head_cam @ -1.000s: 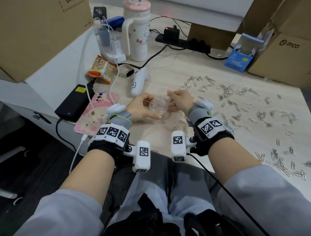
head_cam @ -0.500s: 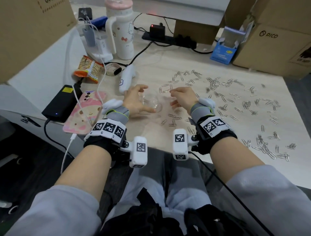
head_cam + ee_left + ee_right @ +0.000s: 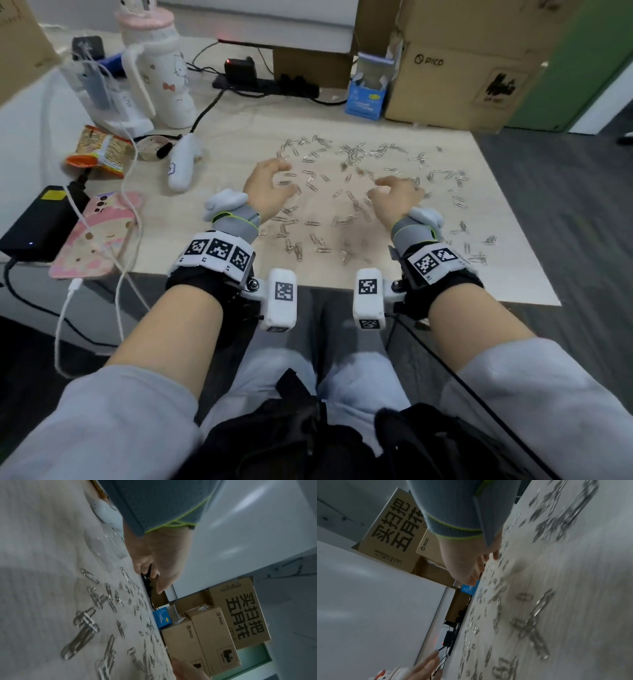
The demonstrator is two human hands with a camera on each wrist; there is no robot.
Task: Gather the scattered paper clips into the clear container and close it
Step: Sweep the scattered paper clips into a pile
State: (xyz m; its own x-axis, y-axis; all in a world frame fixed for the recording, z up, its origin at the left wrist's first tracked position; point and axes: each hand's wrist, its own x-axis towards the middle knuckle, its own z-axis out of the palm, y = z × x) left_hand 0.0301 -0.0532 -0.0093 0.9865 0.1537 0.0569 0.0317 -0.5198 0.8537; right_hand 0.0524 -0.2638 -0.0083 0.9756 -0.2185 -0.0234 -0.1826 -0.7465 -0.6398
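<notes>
Several silver paper clips (image 3: pixel 342 205) lie scattered over the light wooden table (image 3: pixel 239 130), and they fill the left wrist view (image 3: pixel 85 619) and the right wrist view (image 3: pixel 530 628). The clear container (image 3: pixel 106 543) stands on the table just beside my left palm; I cannot make it out in the head view. My left hand (image 3: pixel 279 178) hovers over the clips' left edge with fingers loosely curled, holding nothing. My right hand (image 3: pixel 387 186) is bent down among the clips, its fingertips (image 3: pixel 494 555) on the table.
A white controller (image 3: pixel 181 164), a snack packet (image 3: pixel 99 150), a pink phone (image 3: pixel 96 233) and a black charger (image 3: pixel 37 219) lie left. A cat-print bottle (image 3: pixel 164 75), a power strip (image 3: pixel 267 82), a blue box (image 3: pixel 368 92) and cardboard boxes (image 3: pixel 462 68) line the back.
Both hands have let go of the clear container they held between them. They have moved apart and to the right, onto the scattered clips.
</notes>
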